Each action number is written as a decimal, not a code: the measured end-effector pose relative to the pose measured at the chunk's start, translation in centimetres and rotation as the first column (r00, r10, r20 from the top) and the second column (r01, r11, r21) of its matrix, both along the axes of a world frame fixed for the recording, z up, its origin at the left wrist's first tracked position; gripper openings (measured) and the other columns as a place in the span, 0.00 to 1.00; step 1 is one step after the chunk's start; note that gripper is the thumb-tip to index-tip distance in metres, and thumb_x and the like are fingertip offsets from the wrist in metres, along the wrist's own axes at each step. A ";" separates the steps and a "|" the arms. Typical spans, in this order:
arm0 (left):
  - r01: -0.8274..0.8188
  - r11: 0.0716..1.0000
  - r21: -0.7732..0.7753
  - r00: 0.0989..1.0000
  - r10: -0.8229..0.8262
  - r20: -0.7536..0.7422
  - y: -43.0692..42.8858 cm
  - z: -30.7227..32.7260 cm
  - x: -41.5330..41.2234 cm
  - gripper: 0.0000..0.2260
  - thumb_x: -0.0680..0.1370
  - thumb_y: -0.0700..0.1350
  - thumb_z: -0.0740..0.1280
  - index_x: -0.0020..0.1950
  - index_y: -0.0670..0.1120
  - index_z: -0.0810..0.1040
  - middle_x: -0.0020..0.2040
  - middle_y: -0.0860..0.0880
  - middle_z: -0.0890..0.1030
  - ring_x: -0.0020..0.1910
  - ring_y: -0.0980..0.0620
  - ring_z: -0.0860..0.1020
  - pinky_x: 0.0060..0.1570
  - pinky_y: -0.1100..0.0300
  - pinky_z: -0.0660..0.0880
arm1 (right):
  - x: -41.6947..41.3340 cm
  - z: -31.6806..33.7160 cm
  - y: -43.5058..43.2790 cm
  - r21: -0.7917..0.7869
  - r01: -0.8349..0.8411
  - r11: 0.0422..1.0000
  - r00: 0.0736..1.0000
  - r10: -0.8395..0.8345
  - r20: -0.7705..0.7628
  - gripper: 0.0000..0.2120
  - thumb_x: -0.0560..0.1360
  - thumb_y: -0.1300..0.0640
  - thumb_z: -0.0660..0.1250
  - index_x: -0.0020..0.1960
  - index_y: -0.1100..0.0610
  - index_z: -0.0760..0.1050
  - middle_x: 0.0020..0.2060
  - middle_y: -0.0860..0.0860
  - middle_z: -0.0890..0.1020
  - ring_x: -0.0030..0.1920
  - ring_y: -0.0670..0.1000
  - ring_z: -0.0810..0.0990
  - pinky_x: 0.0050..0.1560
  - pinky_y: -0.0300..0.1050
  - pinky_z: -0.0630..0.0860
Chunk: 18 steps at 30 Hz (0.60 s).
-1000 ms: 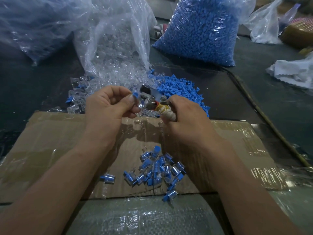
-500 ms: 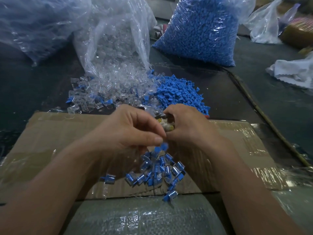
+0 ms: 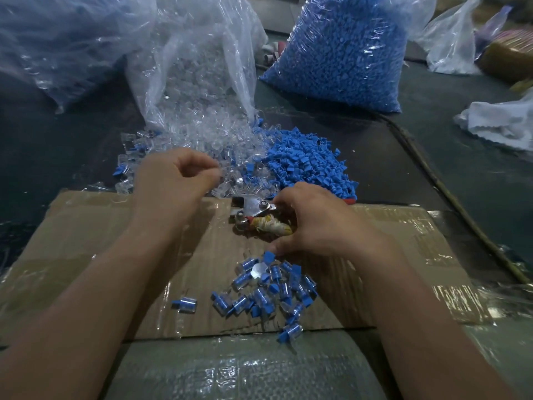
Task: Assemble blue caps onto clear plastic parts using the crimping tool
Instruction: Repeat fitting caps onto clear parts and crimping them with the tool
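My right hand grips the crimping tool by its cloth-wrapped handle, and the metal jaws point left just above the cardboard. My left hand is curled at the near edge of the clear plastic parts pile, thumb and forefinger pinching a clear part. Loose blue caps lie heaped to the right of the clear parts. Several assembled pieces sit on the cardboard below my right hand, and one blue-capped piece lies by my right thumb.
An open clear bag spills the clear parts. A full bag of blue caps stands behind the pile, and another bag is at far left. A white cloth lies at right. A woven sack fills the near edge.
My left hand left the spot over the assembled pile and moved up and left to the clear parts. My right hand tilted, baring the tool over the cardboard.
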<state>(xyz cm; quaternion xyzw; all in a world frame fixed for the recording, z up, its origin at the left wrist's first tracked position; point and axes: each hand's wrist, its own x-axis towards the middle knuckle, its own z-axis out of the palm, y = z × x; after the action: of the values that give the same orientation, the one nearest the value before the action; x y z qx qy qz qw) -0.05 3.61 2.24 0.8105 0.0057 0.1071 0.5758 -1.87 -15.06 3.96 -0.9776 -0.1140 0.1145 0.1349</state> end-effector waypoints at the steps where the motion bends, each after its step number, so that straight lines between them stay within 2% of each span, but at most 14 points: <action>1: -0.070 0.997 0.045 0.997 0.069 0.025 0.4 -0.4 0.6 0.06 0.70 0.40 0.72 0.41 0.50 0.80 0.36 0.51 0.81 0.34 0.54 0.79 0.42 0.56 0.78 | 0.0 0.0 -0.1 -0.013 -0.010 1.000 1.000 0.010 -0.002 0.32 0.60 0.38 0.74 0.59 0.49 0.69 0.48 0.45 0.69 0.51 0.46 0.67 0.49 0.44 0.65; 3: -0.129 0.984 0.124 0.991 0.121 0.064 1.1 -1.2 1.5 0.10 0.69 0.39 0.73 0.46 0.51 0.81 0.37 0.51 0.80 0.34 0.55 0.76 0.45 0.52 0.77 | 0.0 0.1 -0.2 -0.005 -0.017 1.000 1.000 0.017 -0.019 0.33 0.61 0.38 0.73 0.61 0.49 0.69 0.48 0.45 0.69 0.51 0.46 0.67 0.48 0.42 0.64; 5: -0.134 0.962 0.238 0.990 0.119 0.076 1.5 -1.8 1.9 0.14 0.68 0.39 0.74 0.52 0.50 0.80 0.42 0.49 0.80 0.37 0.57 0.75 0.44 0.55 0.75 | -0.1 0.3 -0.5 0.062 0.013 0.998 0.999 -0.010 -0.041 0.31 0.61 0.38 0.72 0.59 0.49 0.70 0.47 0.43 0.70 0.49 0.45 0.69 0.46 0.42 0.66; 9: -0.087 0.896 0.436 0.996 0.078 0.038 1.5 -2.4 2.3 0.18 0.69 0.42 0.72 0.58 0.52 0.78 0.50 0.43 0.78 0.48 0.46 0.77 0.52 0.51 0.74 | 0.0 0.7 -0.8 0.179 0.080 0.981 0.997 -0.080 -0.009 0.24 0.65 0.38 0.70 0.56 0.49 0.74 0.43 0.40 0.72 0.47 0.43 0.72 0.47 0.40 0.69; 11: -0.015 0.862 0.506 0.999 0.027 -0.017 1.5 -2.3 2.5 0.17 0.72 0.42 0.70 0.60 0.51 0.77 0.52 0.42 0.78 0.51 0.45 0.77 0.55 0.49 0.73 | 0.1 0.7 -0.8 0.196 0.086 0.977 0.995 -0.095 0.039 0.19 0.67 0.40 0.69 0.53 0.50 0.75 0.42 0.40 0.73 0.46 0.43 0.73 0.45 0.39 0.69; 14: 0.028 0.824 0.566 0.999 -0.006 -0.041 1.3 -2.3 2.5 0.14 0.73 0.42 0.69 0.59 0.48 0.78 0.53 0.43 0.79 0.53 0.44 0.76 0.56 0.48 0.72 | 0.2 0.7 -0.9 0.218 0.108 0.970 0.988 -0.128 0.082 0.14 0.69 0.42 0.68 0.50 0.49 0.76 0.42 0.42 0.76 0.45 0.44 0.74 0.45 0.41 0.71; 18: -0.011 0.837 0.547 1.000 0.016 -0.004 1.2 -2.1 2.4 0.08 0.74 0.45 0.69 0.52 0.48 0.81 0.49 0.46 0.81 0.48 0.48 0.76 0.53 0.50 0.73 | 0.3 0.8 -1.3 0.237 0.162 0.958 0.965 -0.204 0.164 0.07 0.73 0.45 0.66 0.43 0.48 0.75 0.37 0.40 0.75 0.40 0.41 0.74 0.43 0.40 0.70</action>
<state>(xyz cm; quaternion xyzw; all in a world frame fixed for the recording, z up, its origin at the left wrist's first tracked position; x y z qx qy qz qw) 2.35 4.79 0.14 0.9414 -0.0171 0.1050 0.3200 -1.55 -16.32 4.72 -0.9691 -0.0470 -0.0039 0.2420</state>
